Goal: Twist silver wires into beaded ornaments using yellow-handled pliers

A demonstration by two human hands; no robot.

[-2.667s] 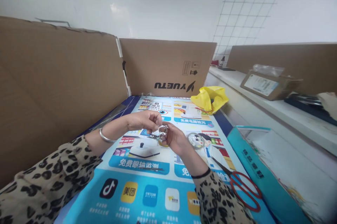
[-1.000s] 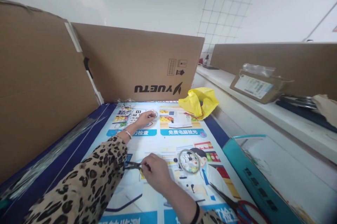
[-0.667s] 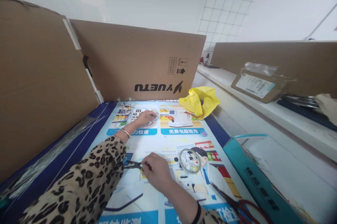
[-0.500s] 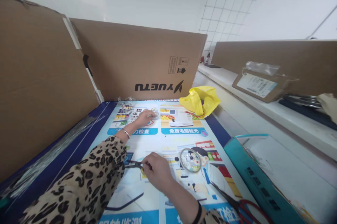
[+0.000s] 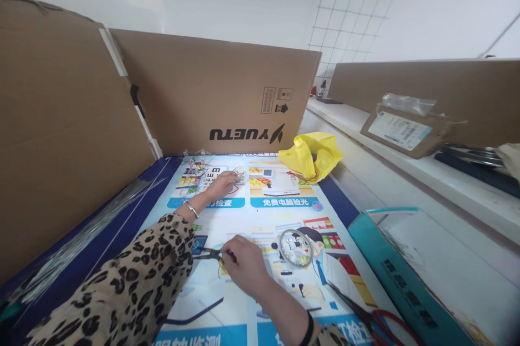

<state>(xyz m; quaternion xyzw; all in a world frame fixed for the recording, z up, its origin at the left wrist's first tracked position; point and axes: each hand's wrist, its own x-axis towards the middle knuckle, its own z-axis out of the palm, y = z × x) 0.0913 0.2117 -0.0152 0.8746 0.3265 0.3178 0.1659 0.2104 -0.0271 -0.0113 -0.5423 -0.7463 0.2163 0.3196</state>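
My left hand (image 5: 223,184) is stretched out to the far part of the printed sheet, its fingers closed at a small silvery, wiry thing (image 5: 240,174). The fine shape of that thing is too small to make out. Nearer to me, my right hand (image 5: 247,266) holds a pair of pliers (image 5: 208,253). Their dark jaws point left and stand apart; most of the handles are hidden in the fingers. To the right of this hand lies a round clear dish (image 5: 296,248) with small pale pieces in it.
Red-handled scissors (image 5: 357,311) lie at lower right, beside a teal box (image 5: 410,281). A yellow bag (image 5: 312,156) sits at the far right of the sheet. Cardboard panels (image 5: 215,91) stand at the back and left. Clear plastic strips (image 5: 93,237) lie along the left edge.
Earlier both hands were together over the sheet's middle with a shiny ring-like thing. The left hand has since gone far forward; the right stays nearer with the pliers. Lately both barely move.
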